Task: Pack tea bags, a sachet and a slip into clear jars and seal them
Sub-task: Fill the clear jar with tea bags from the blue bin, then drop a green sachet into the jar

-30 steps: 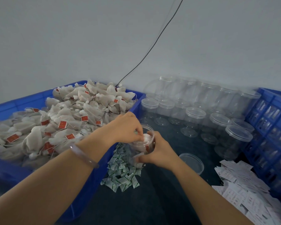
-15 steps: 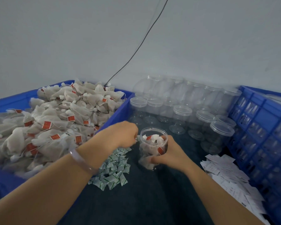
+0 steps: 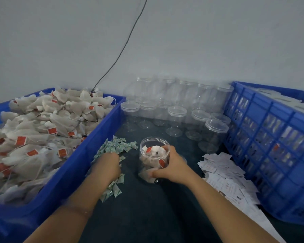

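Your right grip [image 3: 172, 166] is clamped on the jar [image 3: 153, 155], thumb low near the base, fingers wrapped round the far side up by the rim. The jar sits mid-worktop [image 3: 147, 211] with no lid on. It is part filled with tea bags [image 3: 155, 149], and red tags show through the clear wall. Your left grip [image 3: 109, 163] rests knuckles-up on the sachets [image 3: 120, 146], a green-and-white pile just left of the jar and just beside the left crate [image 3: 95, 149]. The fingertips are hidden under the hand and down in the pile, so you cannot tell if that grip is apart or pinching a sachet. The left crate is piled high with a bag heap [image 3: 42, 130], pale pouches with strings and red tags. The slips [image 3: 225, 174], a loose spread of white paper, lie right of the jar, near your right wrist and along the foot of the right crate [image 3: 270, 155]. That crate has slotted walls, and what is in it is too blurred to call. The empty jars [image 3: 176, 118] cluster at the back by the wall between the two crates. Several have lids on, and all stand apart from the jar you hold. A cable [image 3: 123, 48] runs down the wall to behind the left crate.
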A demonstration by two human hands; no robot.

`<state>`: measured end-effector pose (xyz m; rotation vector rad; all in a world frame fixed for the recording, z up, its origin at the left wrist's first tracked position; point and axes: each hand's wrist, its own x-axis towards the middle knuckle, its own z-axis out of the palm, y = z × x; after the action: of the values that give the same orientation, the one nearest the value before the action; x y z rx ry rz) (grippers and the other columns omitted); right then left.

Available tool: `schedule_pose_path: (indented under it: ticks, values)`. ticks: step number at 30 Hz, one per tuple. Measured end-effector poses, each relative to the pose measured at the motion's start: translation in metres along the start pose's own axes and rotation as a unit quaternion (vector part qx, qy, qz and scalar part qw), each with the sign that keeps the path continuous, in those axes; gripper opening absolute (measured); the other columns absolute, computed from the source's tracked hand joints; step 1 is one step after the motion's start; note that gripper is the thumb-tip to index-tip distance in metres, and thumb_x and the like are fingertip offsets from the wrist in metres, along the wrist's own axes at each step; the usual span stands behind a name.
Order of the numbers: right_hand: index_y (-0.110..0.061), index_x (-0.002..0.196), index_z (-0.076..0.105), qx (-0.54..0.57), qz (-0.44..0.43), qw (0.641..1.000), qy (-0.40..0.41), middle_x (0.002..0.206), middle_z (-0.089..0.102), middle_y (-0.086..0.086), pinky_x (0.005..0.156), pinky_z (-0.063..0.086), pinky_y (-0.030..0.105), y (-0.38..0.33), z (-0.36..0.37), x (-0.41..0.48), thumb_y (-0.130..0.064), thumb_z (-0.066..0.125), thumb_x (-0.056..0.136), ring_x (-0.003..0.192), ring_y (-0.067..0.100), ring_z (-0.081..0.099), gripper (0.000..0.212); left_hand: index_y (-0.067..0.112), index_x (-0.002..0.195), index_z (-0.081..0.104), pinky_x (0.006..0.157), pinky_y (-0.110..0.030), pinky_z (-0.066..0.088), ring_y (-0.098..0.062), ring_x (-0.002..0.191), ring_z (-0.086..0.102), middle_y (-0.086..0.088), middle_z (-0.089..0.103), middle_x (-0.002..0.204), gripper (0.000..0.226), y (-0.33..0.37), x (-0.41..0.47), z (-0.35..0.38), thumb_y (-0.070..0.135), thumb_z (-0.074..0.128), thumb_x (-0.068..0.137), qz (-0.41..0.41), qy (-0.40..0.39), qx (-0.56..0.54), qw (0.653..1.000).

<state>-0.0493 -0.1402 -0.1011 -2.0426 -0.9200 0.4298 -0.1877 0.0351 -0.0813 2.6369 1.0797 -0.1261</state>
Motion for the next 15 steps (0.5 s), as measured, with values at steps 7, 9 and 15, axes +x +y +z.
schedule_pose_path:
  ticks: [7, 9, 15]
  values:
    - [-0.031, 0.127, 0.034, 0.005, 0.006, 1.000, -0.007, 0.109, 0.056, -0.019, 0.072, 0.045, 0.007, -0.001, 0.000, 0.000, -0.041, 0.089, 0.056, 0.096, -0.006, 0.057, 0.090, 0.019, 0.109, 0.070, 0.089, -0.032, 0.050, -0.012, 0.095, 0.060, 0.001, 0.066, 0.111, 0.019, 0.002, 0.003, -0.007, 0.018, 0.061, 0.092, 0.074, 0.103, -0.130, 0.983]
    - [-0.032, 0.125, 0.033, 0.011, 0.008, 1.000, -0.010, 0.111, 0.056, -0.018, 0.081, 0.049, 0.014, 0.000, 0.001, 0.000, -0.041, 0.088, 0.055, 0.100, -0.002, 0.058, 0.090, 0.020, 0.105, 0.072, 0.079, -0.022, 0.046, -0.003, 0.084, 0.058, 0.005, 0.068, 0.107, 0.018, 0.007, 0.003, -0.013, 0.015, 0.062, 0.091, 0.117, 0.165, -0.188, 0.961]
    - [-0.032, 0.124, 0.032, 0.018, -0.002, 1.000, -0.009, 0.113, 0.055, -0.016, 0.089, 0.050, 0.020, 0.000, 0.001, 0.001, -0.041, 0.089, 0.057, 0.104, 0.002, 0.058, 0.089, 0.032, 0.097, 0.068, 0.065, -0.009, 0.041, -0.001, 0.080, 0.060, 0.016, 0.065, 0.089, 0.013, 0.037, -0.008, -0.032, 0.023, 0.069, 0.087, 0.219, 0.206, -0.311, 0.902]
